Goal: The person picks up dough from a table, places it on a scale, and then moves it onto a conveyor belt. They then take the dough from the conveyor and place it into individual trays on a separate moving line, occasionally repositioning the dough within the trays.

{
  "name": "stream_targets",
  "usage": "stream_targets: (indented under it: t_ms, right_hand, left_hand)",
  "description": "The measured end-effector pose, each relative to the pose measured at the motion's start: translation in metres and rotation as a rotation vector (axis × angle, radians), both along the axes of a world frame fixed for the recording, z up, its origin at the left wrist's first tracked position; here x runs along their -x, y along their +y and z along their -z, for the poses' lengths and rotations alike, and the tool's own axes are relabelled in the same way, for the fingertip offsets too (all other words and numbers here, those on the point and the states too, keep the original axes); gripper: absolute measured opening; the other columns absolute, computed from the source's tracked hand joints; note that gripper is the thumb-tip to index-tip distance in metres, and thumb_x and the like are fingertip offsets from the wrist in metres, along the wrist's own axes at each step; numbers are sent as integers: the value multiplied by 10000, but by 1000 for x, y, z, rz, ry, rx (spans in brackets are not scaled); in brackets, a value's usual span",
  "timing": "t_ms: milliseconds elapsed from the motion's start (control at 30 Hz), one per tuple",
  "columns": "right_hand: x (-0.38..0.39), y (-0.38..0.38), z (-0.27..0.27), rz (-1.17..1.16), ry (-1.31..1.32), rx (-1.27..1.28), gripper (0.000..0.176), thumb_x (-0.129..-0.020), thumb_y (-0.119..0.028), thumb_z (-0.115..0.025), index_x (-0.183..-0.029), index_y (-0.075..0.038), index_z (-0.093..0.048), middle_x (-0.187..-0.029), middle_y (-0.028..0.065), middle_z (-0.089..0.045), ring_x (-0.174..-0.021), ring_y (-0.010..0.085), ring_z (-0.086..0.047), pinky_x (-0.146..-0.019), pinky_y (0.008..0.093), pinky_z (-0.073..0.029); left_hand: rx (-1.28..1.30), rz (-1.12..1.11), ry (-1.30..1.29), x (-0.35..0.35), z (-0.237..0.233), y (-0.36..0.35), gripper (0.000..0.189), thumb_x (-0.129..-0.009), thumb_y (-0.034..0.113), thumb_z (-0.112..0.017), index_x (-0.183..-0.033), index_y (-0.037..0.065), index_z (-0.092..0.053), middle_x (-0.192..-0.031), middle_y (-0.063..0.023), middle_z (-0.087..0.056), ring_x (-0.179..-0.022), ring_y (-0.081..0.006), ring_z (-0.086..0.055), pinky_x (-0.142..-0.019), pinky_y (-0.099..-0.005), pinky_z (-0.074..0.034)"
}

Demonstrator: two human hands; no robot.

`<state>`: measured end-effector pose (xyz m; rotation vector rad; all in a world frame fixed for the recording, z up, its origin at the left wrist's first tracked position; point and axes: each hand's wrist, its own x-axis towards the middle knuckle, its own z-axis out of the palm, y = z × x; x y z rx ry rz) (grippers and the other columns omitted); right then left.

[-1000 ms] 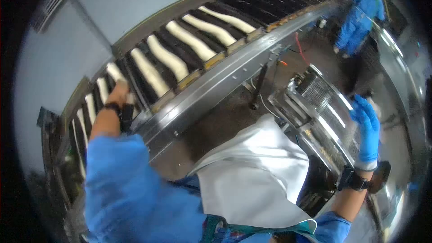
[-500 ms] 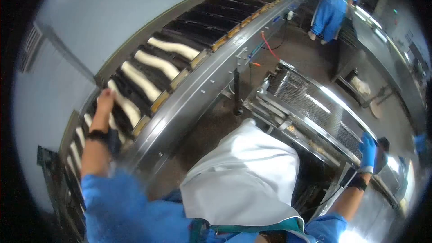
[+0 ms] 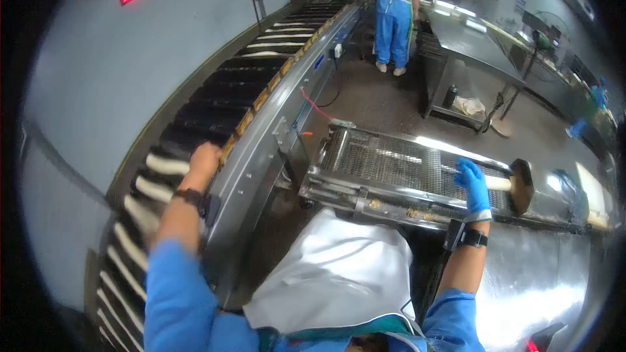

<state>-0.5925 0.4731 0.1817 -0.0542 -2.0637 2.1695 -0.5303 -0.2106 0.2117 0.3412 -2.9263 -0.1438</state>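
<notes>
Left hand (image 3: 205, 161): bare, curled beside pale dough strip (image 3: 167, 165) on tray conveyor (image 3: 215, 114); grip cannot be told | Right hand (image 3: 473, 186): gloved, grip unclear, at dough piece (image 3: 498, 183), mesh conveyor (image 3: 385, 156) end | Change: dough piece newly visible, apparently within reach

Between the left hand (image 3: 205, 161) and right hand (image 3: 472, 184), air is open above the apron (image 3: 339, 274) (white, bulging); beyond the conveyor (image 3: 261, 140), the wall (image 3: 104, 85) blocks passage.
</notes>
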Motion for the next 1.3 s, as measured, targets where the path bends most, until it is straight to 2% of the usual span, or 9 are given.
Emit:
stream_targets:
  t_ms: [233,333,400,433,500,700,767,900,1300]
  right_hand:
    - [-2,32,31,209,-22,22,251,-892,-142,-517,-1100,-31,-605,-892,24,-611,-744,88,-541,-653,229,-454]
    - [-2,13,22,277,-55,-266,279,-871,-188,-547,-1098,-36,-607,-929,22,-608,-809,115,-543,-692,263,-461]
    - [9,4,38,277,9,-427,302,-875,-205,-539,-1111,-25,-598,-933,50,-625,-806,131,-551,-718,277,-466]
    - [2,-10,32,278,-19,-410,313,-870,-225,-548,-1103,-23,-600,-943,78,-641,-823,145,-569,-743,285,-469]
    - [2,-28,27,256,-46,-505,370,-823,-247,-540,-1120,-34,-598,-1067,190,-625,-992,325,-596,-885,377,-455]
    - [24,-32,21,420,203,-1035,308,-792,-207,-543,-1046,-55,-629,-999,187,-627,-949,361,-589,-873,423,-458]
    - [48,-17,35,206,-68,-1296,218,-740,-144,-556,-918,-31,-613,-931,193,-617,-917,366,-578,-827,439,-458]
    - [56,-29,41,50,49,-1603,176,-745,-117,-586,-911,-88,-639,-978,171,-608,-954,340,-569,-811,432,-472]
    - [62,-114,-6,-56,-19,-1601,226,-626,-87,-686,-821,-85,-571,-909,171,-515,-869,375,-519,-698,440,-496]
  left_hand:
    - [-9,120,-11,-54,-8,-21,216,-728,263,-675,-790,58,-700,-844,-163,-611,-830,-332,-585,-763,-411,-458]
    - [3,97,-50,-71,-8,-21,263,-718,290,-673,-802,42,-682,-868,-156,-613,-802,-319,-589,-745,-441,-450]
    - [205,231,3,-84,-15,-10,144,-688,137,-699,-743,20,-634,-760,-160,-581,-725,-344,-556,-657,-417,-440]
    - [90,215,35,-90,-10,-18,133,-670,92,-708,-730,10,-623,-751,-157,-578,-722,-334,-557,-658,-409,-439]
    - [20,188,120,-104,-1,-30,146,-645,51,-724,-709,-4,-604,-735,-149,-573,-712,-315,-557,-657,-394,-438]
    - [-28,216,76,-124,4,-40,164,-605,24,-722,-695,-15,-590,-729,-144,-566,-703,-306,-550,-651,-376,-435]
    - [-36,203,91,-132,-1,-37,165,-594,15,-716,-696,-17,-590,-730,-145,-564,-695,-310,-544,-646,-376,-434]
    - [22,209,97,-129,-7,-25,161,-596,25,-707,-707,-13,-596,-731,-148,-560,-706,-332,-532,-657,-393,-426]
    - [-184,-113,-231,-53,-50,-6,225,-510,181,-793,-582,36,-638,-690,-115,-607,-738,-307,-562,-687,-410,-440]
